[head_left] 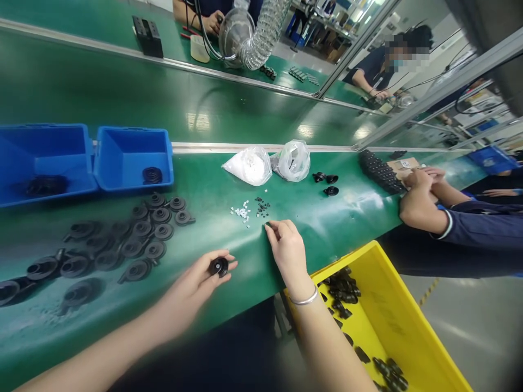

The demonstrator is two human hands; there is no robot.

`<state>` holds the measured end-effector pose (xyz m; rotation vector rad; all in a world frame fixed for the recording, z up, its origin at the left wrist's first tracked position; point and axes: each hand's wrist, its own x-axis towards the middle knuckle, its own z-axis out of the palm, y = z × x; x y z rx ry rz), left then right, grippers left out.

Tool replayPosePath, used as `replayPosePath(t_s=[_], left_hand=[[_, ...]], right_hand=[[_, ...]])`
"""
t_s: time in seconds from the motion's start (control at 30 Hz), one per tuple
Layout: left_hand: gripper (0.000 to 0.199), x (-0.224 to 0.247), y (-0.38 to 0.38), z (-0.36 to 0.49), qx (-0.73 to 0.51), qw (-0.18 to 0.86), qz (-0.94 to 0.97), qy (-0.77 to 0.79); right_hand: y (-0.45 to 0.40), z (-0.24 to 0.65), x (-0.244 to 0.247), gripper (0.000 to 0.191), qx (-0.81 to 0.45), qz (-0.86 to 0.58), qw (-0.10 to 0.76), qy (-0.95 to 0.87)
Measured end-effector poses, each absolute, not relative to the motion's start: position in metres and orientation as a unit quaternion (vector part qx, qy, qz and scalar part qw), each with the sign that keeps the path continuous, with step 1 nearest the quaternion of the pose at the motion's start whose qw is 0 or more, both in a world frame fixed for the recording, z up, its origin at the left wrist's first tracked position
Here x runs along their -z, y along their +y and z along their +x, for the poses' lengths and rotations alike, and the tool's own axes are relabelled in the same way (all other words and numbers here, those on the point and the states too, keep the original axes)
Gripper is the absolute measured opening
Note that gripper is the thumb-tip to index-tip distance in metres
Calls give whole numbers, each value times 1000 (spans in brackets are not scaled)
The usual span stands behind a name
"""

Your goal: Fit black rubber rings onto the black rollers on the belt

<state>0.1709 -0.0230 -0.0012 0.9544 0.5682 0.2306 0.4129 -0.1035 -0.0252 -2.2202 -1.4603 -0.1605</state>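
My left hand (195,280) grips a small round black plastic part (219,266), its hollow side facing up and a pale spot at its centre. My right hand (287,247) is in a pinch over the green table, thumb and forefinger together. Whatever those fingertips hold, if anything, is too small to make out. Just beyond them lie a scatter of tiny black pieces (262,207) and a scatter of tiny white pieces (242,212). To the left, several black round housings with side spouts (141,228) are spread over the table (212,218).
Two blue bins (134,158) holding black parts stand at back left. Bags of white pieces (250,165) and dark pieces (295,160) rest near the rail. Three black parts (331,190) lie right of them. A yellow crate (408,321) sits by my right forearm; a co-worker's arm (425,212) is beyond.
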Motion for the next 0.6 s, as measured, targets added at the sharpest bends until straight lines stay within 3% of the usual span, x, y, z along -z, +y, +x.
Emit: replayPosePath(t_s=[0.17,0.33,0.43,0.6], left_hand=[[38,0,-21,172,-108,845,454,262],[37,3,-20,172,-112,848,451,255],[37,8,-19,170,-114,824,485,268],[36,14,-19,168,-110,778,549,285]], right_hand=[[-96,409,24,22,106,-793,212,-561],[-107,373,8,12,28,-726,288,-624],[-117,339,3,23,-39,-650,309,-694],[-117,317,3,28,-20,-624,275,-731]])
